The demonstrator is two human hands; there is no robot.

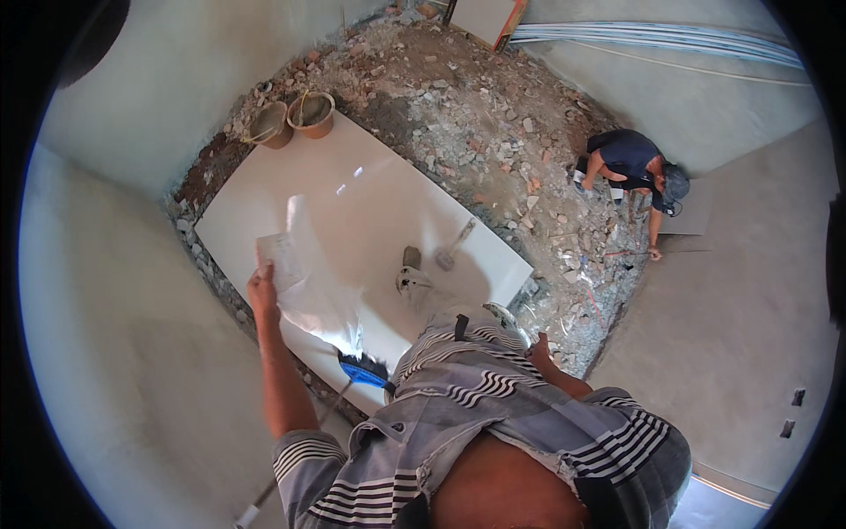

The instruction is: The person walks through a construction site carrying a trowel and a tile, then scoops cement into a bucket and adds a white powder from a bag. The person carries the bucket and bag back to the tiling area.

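Note:
My left hand [263, 291] is closed on the edge of a crumpled, translucent plastic bag [317, 300], which hangs over a large glossy white slab [256, 203]. Down by my right hip, my right hand [541, 353] shows a raised finger or thumb; my clothing hides part of it, and its grip is unclear. Just beyond it is the pale rim of a round container [507, 319], partly covered by my shirt. Below the bag, a broom with a blue head [363, 370] has its handle passing under my left forearm. A tool with a long handle [454, 247] lies on the slab by my foot.
Two orange-brown buckets [311, 115] stand at the slab's far left corner. Broken rubble [476, 115] covers the ground beyond. On the right, a co-worker [630, 163] crouches by the wall, one hand near a thin rod. Pale pipes [652, 35] run along the far wall.

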